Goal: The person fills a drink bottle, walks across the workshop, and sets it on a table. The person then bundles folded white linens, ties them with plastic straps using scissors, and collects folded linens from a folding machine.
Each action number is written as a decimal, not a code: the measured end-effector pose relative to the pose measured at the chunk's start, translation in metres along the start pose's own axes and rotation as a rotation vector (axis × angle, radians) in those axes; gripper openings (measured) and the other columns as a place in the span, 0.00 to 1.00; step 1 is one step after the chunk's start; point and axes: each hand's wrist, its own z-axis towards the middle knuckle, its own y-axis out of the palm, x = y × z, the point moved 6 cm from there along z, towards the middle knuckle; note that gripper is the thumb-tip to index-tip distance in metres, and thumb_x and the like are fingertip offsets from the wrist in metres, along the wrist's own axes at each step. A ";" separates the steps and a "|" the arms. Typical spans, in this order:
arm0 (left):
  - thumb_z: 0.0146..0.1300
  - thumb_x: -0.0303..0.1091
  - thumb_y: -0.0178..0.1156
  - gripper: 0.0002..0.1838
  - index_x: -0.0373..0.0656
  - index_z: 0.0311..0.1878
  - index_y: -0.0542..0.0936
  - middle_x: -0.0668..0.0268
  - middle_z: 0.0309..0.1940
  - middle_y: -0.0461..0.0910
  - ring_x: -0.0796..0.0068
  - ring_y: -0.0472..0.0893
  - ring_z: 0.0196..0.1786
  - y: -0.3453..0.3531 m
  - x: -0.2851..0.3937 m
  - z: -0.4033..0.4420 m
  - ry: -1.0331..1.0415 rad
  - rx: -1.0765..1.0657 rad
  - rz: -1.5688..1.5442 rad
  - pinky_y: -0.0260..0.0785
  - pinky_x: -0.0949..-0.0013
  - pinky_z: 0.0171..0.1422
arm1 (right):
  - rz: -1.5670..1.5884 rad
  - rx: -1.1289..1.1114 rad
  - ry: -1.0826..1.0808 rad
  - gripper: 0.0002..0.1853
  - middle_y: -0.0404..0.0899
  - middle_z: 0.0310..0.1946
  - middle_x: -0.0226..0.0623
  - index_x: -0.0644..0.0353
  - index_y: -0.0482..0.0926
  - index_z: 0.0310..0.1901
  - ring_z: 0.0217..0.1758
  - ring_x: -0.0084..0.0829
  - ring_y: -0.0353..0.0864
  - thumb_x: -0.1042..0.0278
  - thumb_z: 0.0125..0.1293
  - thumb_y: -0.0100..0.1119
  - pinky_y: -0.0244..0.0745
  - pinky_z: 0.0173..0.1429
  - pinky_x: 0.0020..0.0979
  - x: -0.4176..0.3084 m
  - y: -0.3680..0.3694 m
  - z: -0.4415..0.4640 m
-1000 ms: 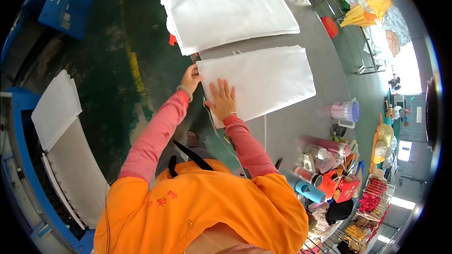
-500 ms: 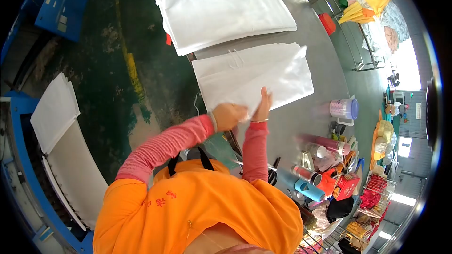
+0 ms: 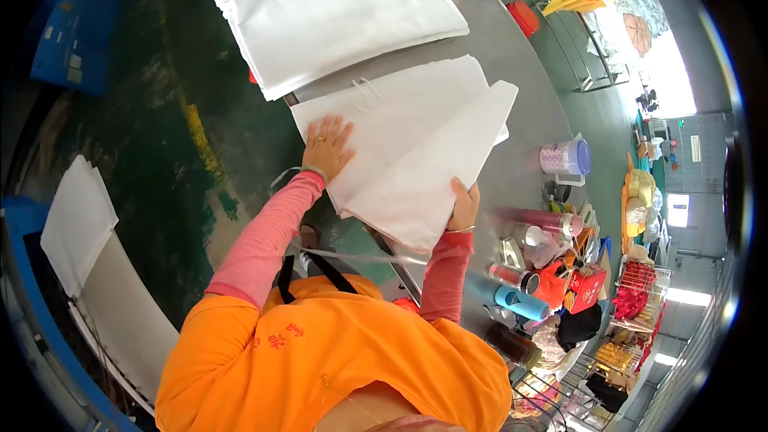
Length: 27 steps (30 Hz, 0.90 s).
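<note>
A flat pile of white folded cloth lies on the grey metal table in front of me. Its top sheet is turned up at an angle on the right, and thin white strings rest near the far edge. My left hand is spread flat on the cloth's left side, fingers apart. At the near right edge, my right hand pinches the turned-up sheet, the thumb on top and the other fingers mostly hidden underneath. Beyond it sits a thicker white cloth stack.
On the table's right side stand a lidded plastic jug, a pink bottle, a blue cup and a red box. More white cloth lies on a blue-framed machine at left. Wire racks of fabric stand farther right.
My left hand has moved away from my right and flattened on the cloth's left side. My right hand has come nearer to me, and the top sheet is now lifted and skewed.
</note>
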 end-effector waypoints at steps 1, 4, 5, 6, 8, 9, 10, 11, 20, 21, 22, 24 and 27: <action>0.58 0.52 0.48 0.33 0.55 0.66 0.54 0.63 0.67 0.48 0.62 0.46 0.69 -0.001 0.001 0.000 -0.003 0.008 0.006 0.35 0.48 0.69 | 0.005 -0.004 0.005 0.23 0.71 0.47 0.41 0.69 0.63 0.55 0.48 0.33 0.71 0.78 0.55 0.47 0.66 0.53 0.30 -0.003 0.003 -0.001; 0.58 0.52 0.49 0.33 0.55 0.66 0.54 0.64 0.67 0.48 0.62 0.47 0.69 -0.001 0.001 0.000 -0.015 0.003 0.015 0.36 0.49 0.69 | -0.011 -0.007 -0.005 0.23 0.71 0.47 0.40 0.69 0.63 0.54 0.48 0.32 0.71 0.77 0.55 0.48 0.65 0.53 0.29 -0.003 0.006 0.003; 0.58 0.51 0.49 0.33 0.55 0.66 0.54 0.64 0.67 0.48 0.62 0.47 0.69 0.000 0.000 0.000 -0.020 -0.004 0.017 0.36 0.49 0.69 | -0.021 -0.007 -0.012 0.22 0.71 0.47 0.40 0.69 0.63 0.54 0.48 0.32 0.71 0.77 0.55 0.48 0.65 0.53 0.29 -0.003 0.007 0.004; 0.58 0.51 0.49 0.33 0.55 0.66 0.54 0.64 0.67 0.48 0.62 0.47 0.69 -0.001 0.000 -0.001 -0.029 0.005 0.010 0.36 0.49 0.69 | -0.031 -0.012 -0.025 0.23 0.71 0.46 0.40 0.70 0.63 0.55 0.46 0.31 0.71 0.77 0.55 0.49 0.66 0.51 0.28 -0.004 0.010 0.007; 0.57 0.51 0.49 0.34 0.55 0.66 0.54 0.64 0.67 0.48 0.62 0.47 0.69 -0.001 0.000 -0.004 -0.048 0.020 -0.007 0.37 0.49 0.68 | -0.055 -0.021 -0.048 0.24 0.72 0.44 0.39 0.70 0.63 0.55 0.44 0.29 0.72 0.77 0.54 0.50 0.68 0.47 0.25 -0.006 0.023 0.014; 0.58 0.51 0.49 0.33 0.55 0.66 0.53 0.64 0.67 0.47 0.62 0.47 0.69 -0.001 0.000 -0.007 -0.053 0.021 -0.005 0.37 0.49 0.68 | -0.117 -0.017 -0.023 0.25 0.73 0.42 0.38 0.69 0.62 0.55 0.41 0.28 0.73 0.76 0.55 0.51 0.69 0.45 0.25 -0.002 0.030 0.019; 0.58 0.50 0.49 0.33 0.56 0.66 0.53 0.64 0.67 0.47 0.62 0.47 0.69 -0.003 -0.001 -0.009 -0.058 0.021 -0.002 0.37 0.50 0.69 | -0.179 -0.013 0.002 0.25 0.73 0.39 0.38 0.69 0.62 0.56 0.39 0.27 0.73 0.75 0.55 0.51 0.71 0.43 0.26 0.003 0.039 0.024; 0.58 0.50 0.49 0.33 0.56 0.66 0.53 0.64 0.67 0.47 0.63 0.47 0.69 -0.002 -0.003 -0.011 -0.063 0.021 0.001 0.38 0.50 0.69 | -0.241 -0.010 0.027 0.25 0.74 0.37 0.37 0.68 0.61 0.56 0.36 0.26 0.74 0.73 0.56 0.51 0.72 0.40 0.26 0.008 0.049 0.028; 0.58 0.53 0.45 0.35 0.59 0.67 0.47 0.67 0.69 0.40 0.66 0.40 0.71 -0.016 -0.016 -0.031 -0.121 -0.155 0.081 0.38 0.37 0.64 | -0.311 -0.298 0.178 0.26 0.76 0.38 0.38 0.61 0.59 0.60 0.35 0.23 0.75 0.67 0.61 0.50 0.74 0.34 0.21 0.063 0.134 0.016; 0.57 0.52 0.46 0.35 0.60 0.67 0.47 0.65 0.69 0.39 0.63 0.39 0.71 -0.015 -0.017 -0.032 -0.111 -0.161 0.056 0.38 0.38 0.64 | -0.283 -0.290 0.186 0.24 0.76 0.39 0.38 0.61 0.60 0.59 0.36 0.24 0.76 0.65 0.62 0.50 0.74 0.35 0.22 0.066 0.132 0.014; 0.57 0.51 0.46 0.35 0.61 0.67 0.47 0.63 0.69 0.39 0.62 0.39 0.71 -0.013 -0.020 -0.034 -0.153 -0.155 0.040 0.38 0.38 0.64 | -0.255 -0.281 0.192 0.23 0.76 0.39 0.39 0.61 0.61 0.59 0.37 0.26 0.77 0.63 0.63 0.49 0.74 0.36 0.23 0.070 0.128 0.013; 0.57 0.50 0.47 0.35 0.62 0.67 0.48 0.61 0.69 0.38 0.60 0.39 0.71 -0.009 -0.023 -0.041 -0.235 -0.140 0.005 0.38 0.38 0.65 | -0.252 -0.246 0.195 0.22 0.76 0.40 0.39 0.61 0.64 0.57 0.39 0.28 0.77 0.60 0.64 0.47 0.74 0.37 0.24 0.076 0.115 0.012; 0.59 0.47 0.48 0.35 0.60 0.68 0.46 0.54 0.68 0.40 0.55 0.44 0.69 0.013 -0.028 -0.062 -0.609 0.001 -0.370 0.41 0.53 0.68 | -0.300 -0.154 0.204 0.20 0.76 0.40 0.39 0.61 0.67 0.54 0.39 0.29 0.78 0.58 0.65 0.46 0.73 0.37 0.25 0.079 0.083 0.014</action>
